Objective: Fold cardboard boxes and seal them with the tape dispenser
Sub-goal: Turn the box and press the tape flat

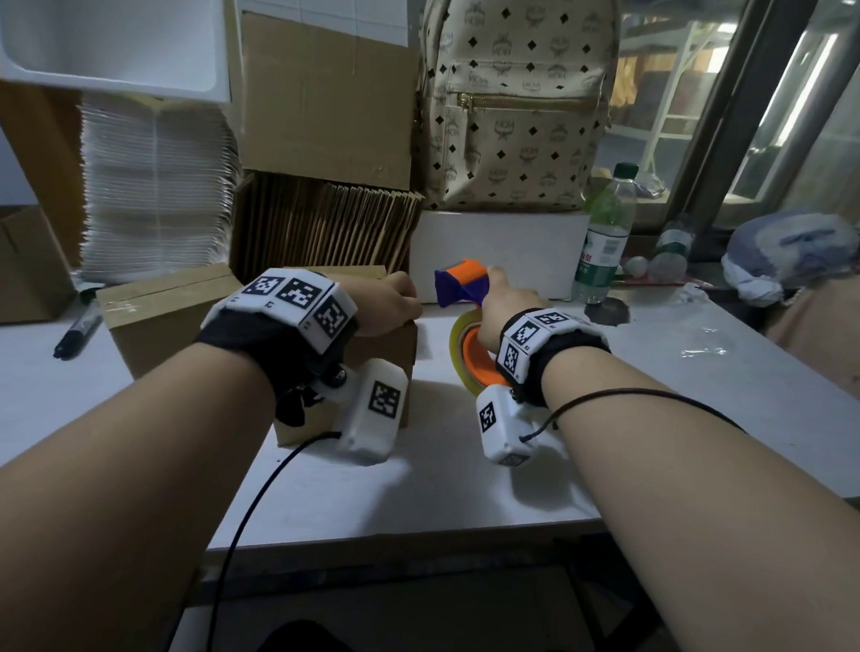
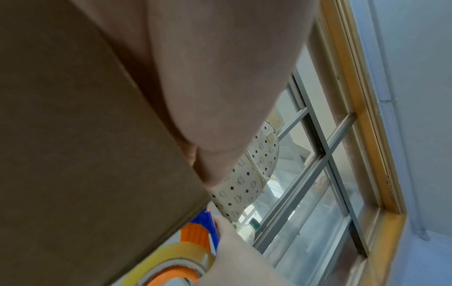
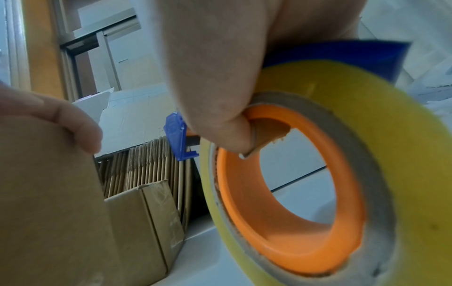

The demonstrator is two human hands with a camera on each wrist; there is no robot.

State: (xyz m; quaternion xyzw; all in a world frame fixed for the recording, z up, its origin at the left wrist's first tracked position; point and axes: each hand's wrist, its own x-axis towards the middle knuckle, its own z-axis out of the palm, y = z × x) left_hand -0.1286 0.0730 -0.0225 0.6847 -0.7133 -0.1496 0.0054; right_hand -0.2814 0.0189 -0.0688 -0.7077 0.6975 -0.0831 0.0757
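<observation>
**Holding the box and the tape dispenser side by side**

Resting on the white table (image 1: 535, 473), the small cardboard box (image 1: 172, 309) sits in front of the person, its top flaps closed with a seam running along the middle. The left hand (image 1: 387, 304) lies over the box's far right top corner, fingers curled down over the edge; the left wrist view shows the palm against the brown side wall, and the right wrist view shows fingertips (image 3: 80, 125) hooked over the top edge. How firmly they press cannot be told.

Just to the right of the box, the right hand (image 1: 505, 304) grips the tape dispenser (image 1: 462, 283), a blue and orange frame carrying a yellowish roll of tape (image 1: 466, 349) on an orange core. In the right wrist view the thumb (image 3: 227, 123) is curled into the core's opening, against its inner rim, while the other fingers close over the blue body above. The dispenser's front end is level with the box's top; whether it touches the box is hidden by the hands.

Behind the box stand a row of flat cardboard blanks (image 1: 324, 222), a patterned backpack (image 1: 517, 98) on a white box, and a plastic bottle (image 1: 607, 235). A black marker (image 1: 78, 330) lies left of the box. The wrist-worn cameras cover part of the box's near side.
</observation>
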